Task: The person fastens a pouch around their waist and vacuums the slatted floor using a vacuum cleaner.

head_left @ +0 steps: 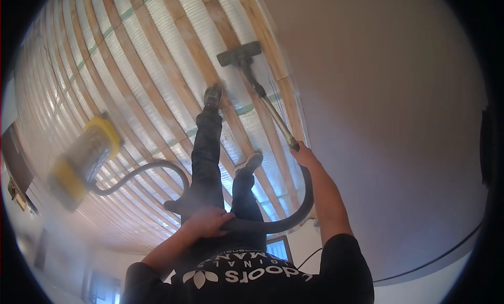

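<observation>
My right hand (304, 155) is wrapped round the upper end of the metal vacuum cleaner wand (278, 118), where the hose joins it. At the far end, the dark floor head (239, 53) rests over the wooden battens, ahead of my feet. My left hand (211, 222) is closed round the grey vacuum hose (273, 226) close to my waist. From there the hose loops left to the yellow vacuum cleaner (86, 159), which has a see-through middle and looks blurred.
Wooden battens (157, 46) run in rows over silvery foil (149, 23), crossed by green tape. My shoes (212, 95) stand on this floor. A plain wall (383, 120) rises on the right. Thin cables (277, 88) lie beside the wand, near the wall.
</observation>
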A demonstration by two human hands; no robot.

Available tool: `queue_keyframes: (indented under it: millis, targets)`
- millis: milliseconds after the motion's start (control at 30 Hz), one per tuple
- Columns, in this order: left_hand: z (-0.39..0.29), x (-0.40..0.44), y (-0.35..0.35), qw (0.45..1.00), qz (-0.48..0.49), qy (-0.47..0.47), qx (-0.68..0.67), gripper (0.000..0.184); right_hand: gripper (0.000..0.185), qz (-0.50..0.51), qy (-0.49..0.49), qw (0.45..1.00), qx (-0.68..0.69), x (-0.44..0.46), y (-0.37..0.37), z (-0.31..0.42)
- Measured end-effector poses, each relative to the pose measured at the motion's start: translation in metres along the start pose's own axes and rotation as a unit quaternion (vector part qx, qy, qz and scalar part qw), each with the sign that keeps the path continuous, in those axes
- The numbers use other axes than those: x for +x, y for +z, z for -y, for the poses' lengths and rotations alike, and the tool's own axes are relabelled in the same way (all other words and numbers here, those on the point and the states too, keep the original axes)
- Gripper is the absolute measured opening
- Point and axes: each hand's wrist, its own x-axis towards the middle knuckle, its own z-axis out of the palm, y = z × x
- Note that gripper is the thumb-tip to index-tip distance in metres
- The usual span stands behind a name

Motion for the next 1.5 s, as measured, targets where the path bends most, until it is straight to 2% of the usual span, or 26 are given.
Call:
queue_keyframes:
  millis: [100,300,400,467,567,600,633,700,733,833,933,967,1000,1033,1067,1133,1167,1267,1333,1400,1500]
  targets:
    - [-0.003,0.007,0.002,0.999,0.025,-0.007,0.021,0.062,0.078,0.015,0.028,0.999,-0.008,-0.018,0.016,-0.044]
    - [-0.003,-0.002,-0.008,0.999,0.018,-0.045,-0.013,0.062,0.077,0.025,0.061,0.998,-0.022,-0.052,0.032,-0.089]
    - [-0.002,-0.028,-0.056,0.991,0.021,-0.111,-0.074,0.067,0.078,0.017,0.069,0.997,-0.023,-0.062,0.038,-0.11]
    - [0.02,-0.051,-0.08,0.978,0.056,-0.189,-0.064,0.07,0.078,0.018,0.079,0.997,-0.004,-0.071,0.04,-0.117]
    - [0.066,-0.1,-0.085,0.94,0.109,-0.309,-0.095,0.071,0.07,0.077,0.082,0.993,0.045,-0.05,0.059,-0.158]
    - [0.083,-0.117,-0.077,0.922,0.126,-0.348,-0.111,0.071,0.053,0.066,0.074,0.988,0.115,-0.066,0.048,-0.132]
    - [0.1,-0.136,-0.062,0.935,0.122,-0.32,-0.089,0.07,0.038,0.052,0.064,0.979,0.188,-0.089,0.035,-0.101]
    - [0.109,-0.159,-0.045,0.951,0.112,-0.278,-0.08,0.068,0.038,0.045,0.048,0.978,0.2,-0.123,0.011,-0.059]
    - [0.112,-0.169,-0.033,0.94,0.076,-0.307,-0.129,0.066,0.038,0.042,0.041,0.977,0.203,-0.139,-0.006,-0.035]
    - [0.108,-0.181,-0.045,0.938,-0.033,-0.288,-0.189,0.059,0.038,0.003,0.017,0.988,0.153,-0.184,-0.08,0.056]
    - [0.119,-0.18,-0.063,0.944,-0.076,-0.263,-0.184,0.058,0.053,-0.034,-0.029,0.995,0.091,-0.151,-0.131,0.119]
    - [0.13,-0.18,-0.065,0.958,-0.104,-0.22,-0.154,0.058,0.054,-0.078,-0.083,0.991,0.069,-0.124,-0.141,0.143]
    - [0.134,-0.181,-0.075,0.961,-0.1,-0.218,-0.135,0.058,0.055,-0.121,-0.137,0.982,0.047,-0.096,-0.148,0.173]
    - [0.136,-0.18,-0.089,0.965,-0.095,-0.218,-0.114,0.058,0.057,-0.127,-0.133,0.982,0.037,-0.089,-0.17,0.234]
    - [0.138,-0.179,-0.104,0.967,-0.089,-0.218,-0.093,0.057,0.06,-0.176,-0.19,0.965,0.026,-0.041,-0.173,0.255]
    - [0.132,-0.178,-0.131,0.948,-0.128,-0.264,-0.123,0.056,0.07,-0.206,-0.206,0.957,0.006,0.016,-0.203,0.342]
    - [0.127,-0.176,-0.146,0.937,-0.146,-0.286,-0.138,0.056,0.073,-0.237,-0.249,0.939,0.012,0.048,-0.218,0.382]
    - [0.104,-0.162,-0.186,0.846,-0.26,-0.386,-0.261,0.054,0.075,-0.242,-0.248,0.938,0.02,0.124,-0.268,0.497]
    - [0.098,-0.151,-0.199,0.824,-0.326,-0.361,-0.29,0.054,0.076,-0.228,-0.258,0.938,0.037,0.156,-0.29,0.556]
    - [0.093,-0.144,-0.204,0.807,-0.375,-0.323,-0.32,0.055,0.078,-0.203,-0.261,0.943,0.027,0.173,-0.296,0.579]
    - [0.082,-0.137,-0.203,0.799,-0.345,-0.324,-0.369,0.057,0.077,-0.169,-0.224,0.959,-0.028,0.192,-0.292,0.564]
